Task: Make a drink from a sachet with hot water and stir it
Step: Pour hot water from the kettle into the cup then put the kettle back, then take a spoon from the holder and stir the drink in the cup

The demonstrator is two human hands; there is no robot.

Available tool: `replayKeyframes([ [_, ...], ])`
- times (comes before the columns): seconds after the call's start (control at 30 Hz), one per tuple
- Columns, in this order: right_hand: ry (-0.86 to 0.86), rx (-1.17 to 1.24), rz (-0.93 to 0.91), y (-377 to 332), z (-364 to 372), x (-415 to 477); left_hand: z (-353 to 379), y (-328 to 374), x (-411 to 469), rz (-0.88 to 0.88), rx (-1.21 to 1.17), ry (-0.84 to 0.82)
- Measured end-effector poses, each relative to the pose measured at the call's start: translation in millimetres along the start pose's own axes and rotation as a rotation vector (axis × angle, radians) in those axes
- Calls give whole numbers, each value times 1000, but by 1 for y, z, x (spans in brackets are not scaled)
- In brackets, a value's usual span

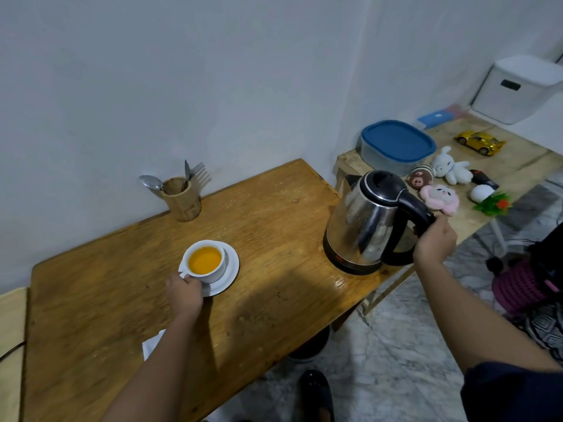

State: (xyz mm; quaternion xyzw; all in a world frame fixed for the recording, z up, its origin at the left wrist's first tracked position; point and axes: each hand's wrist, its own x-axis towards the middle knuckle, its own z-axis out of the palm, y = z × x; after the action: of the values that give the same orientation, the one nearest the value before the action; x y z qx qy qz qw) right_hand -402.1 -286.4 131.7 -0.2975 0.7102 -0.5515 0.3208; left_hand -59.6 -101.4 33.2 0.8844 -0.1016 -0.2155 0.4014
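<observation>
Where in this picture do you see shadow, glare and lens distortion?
Head view: a shadow lies on the table between cup and kettle; glare streaks the kettle's steel side and the wood by its base; the wide lens bows the table's edges.

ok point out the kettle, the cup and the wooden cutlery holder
kettle (362, 220): head view, on its steel body
cup (215, 273): head view, on its white outer wall
wooden cutlery holder (182, 203): head view, on its front side

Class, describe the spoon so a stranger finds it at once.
At the far edge of the wooden table, by the wall, stands a wooden holder. The spoon leans out to its left, rounded bowl up, unlike the upright fork and knife.
</observation>
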Motion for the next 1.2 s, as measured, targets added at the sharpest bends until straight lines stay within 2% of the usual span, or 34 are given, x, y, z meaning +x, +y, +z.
replayKeyframes([
  [0.1, -43, -58, -75, 0, -4, -2, -3, 0, 1, 13, 3, -26],
  [0.4, -152, -320, -485, -18, -5, -9, -9, -5, 6, 42, -22, -94],
  [0.63, -260, -422, -743, -47, 19, -33, -14, -6, 7, 48, -24, -171],
  [0.93, -662, -366, -1033, -64, 124, -122, -19, -14, 8, 153, -47, -170],
  [1.03, -935, -368, -1011, -56, 175, -152, -19, -12, 8, 132, -57, -149],
  [1.2, -1297, -557, -957, -28, 264, -200, -18, -19, 14, 201, -49, -134],
])
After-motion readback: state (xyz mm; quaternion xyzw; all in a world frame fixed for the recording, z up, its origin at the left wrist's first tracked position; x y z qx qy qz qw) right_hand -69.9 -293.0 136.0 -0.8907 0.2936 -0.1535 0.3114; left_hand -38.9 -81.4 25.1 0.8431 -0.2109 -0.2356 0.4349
